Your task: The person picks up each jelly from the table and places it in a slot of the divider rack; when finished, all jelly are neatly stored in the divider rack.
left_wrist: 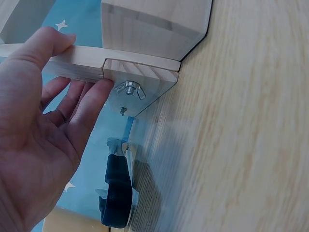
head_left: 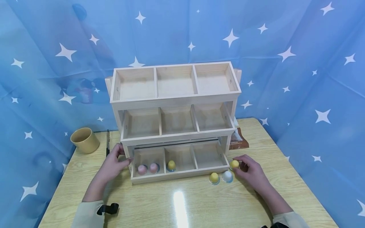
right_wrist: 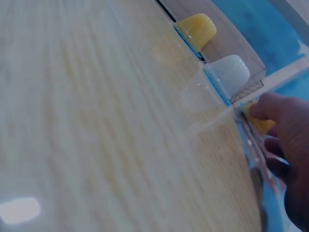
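A pale wooden three-tier rack (head_left: 176, 175) stands on the table, each tier split into three compartments. My left hand (head_left: 112, 164) grips its left upright (left_wrist: 79, 63), thumb on one side and fingers on the other, close to a wing nut (left_wrist: 130, 88). At the rack's lower right corner, my right hand (head_left: 252, 172) pinches a yellow jelly cup (head_left: 234, 163), which its fingers partly cover. Beside that, a white jelly cup (head_left: 227, 176) and another yellow jelly cup (head_left: 214, 178) sit upside down at the rack's front edge. Two pink cups (head_left: 154, 168) occupy the bottom left compartment; one yellow cup (head_left: 171, 165) is in the bottom middle.
A tan mug (head_left: 84, 141) stands at the back left of the table. Near it lies a thin tool with a dark handle (left_wrist: 117, 188). Behind the rack's right side is a brown and white packet (head_left: 239, 141). A blue star-patterned curtain (head_left: 302, 85) hangs around the table.
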`<state>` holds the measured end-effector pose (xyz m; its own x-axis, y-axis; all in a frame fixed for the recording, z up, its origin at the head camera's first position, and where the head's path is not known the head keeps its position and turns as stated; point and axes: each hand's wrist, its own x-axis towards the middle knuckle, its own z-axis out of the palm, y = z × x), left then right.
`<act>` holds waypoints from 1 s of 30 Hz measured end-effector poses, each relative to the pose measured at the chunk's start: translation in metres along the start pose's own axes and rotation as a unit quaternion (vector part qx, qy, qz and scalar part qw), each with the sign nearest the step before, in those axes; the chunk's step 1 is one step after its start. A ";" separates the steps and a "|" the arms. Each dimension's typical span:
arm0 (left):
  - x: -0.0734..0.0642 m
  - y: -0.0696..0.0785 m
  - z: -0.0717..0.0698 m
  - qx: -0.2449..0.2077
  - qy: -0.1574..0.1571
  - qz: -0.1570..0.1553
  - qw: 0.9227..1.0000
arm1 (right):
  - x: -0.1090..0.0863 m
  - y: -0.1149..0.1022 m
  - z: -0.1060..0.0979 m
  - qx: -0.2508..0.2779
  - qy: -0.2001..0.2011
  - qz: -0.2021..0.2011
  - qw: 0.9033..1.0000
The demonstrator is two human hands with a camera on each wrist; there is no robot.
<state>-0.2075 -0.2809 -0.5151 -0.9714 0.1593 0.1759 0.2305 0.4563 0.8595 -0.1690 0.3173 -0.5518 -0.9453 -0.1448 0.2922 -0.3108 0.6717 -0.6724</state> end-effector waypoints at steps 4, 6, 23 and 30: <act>0.001 0.002 -0.002 -0.001 0.000 0.001 1.000 | 0.002 -0.003 -0.001 0.007 0.039 -0.019 0.999; 0.002 0.003 -0.003 -0.003 -0.002 0.000 1.000 | 0.003 -0.005 -0.001 0.015 0.055 -0.027 0.998; 0.000 0.002 -0.001 -0.017 -0.006 -0.003 1.000 | 0.021 -0.068 0.022 0.065 0.056 -0.125 0.988; 0.001 0.000 -0.002 -0.009 -0.006 -0.002 1.000 | 0.039 -0.087 0.040 0.076 -0.004 -0.148 0.986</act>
<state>-0.2086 -0.2824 -0.5141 -0.9717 0.1682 0.1659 0.2248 0.4421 0.8683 -0.1831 0.2238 -0.5094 -0.8118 -0.3239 0.4859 -0.5835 0.4834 -0.6526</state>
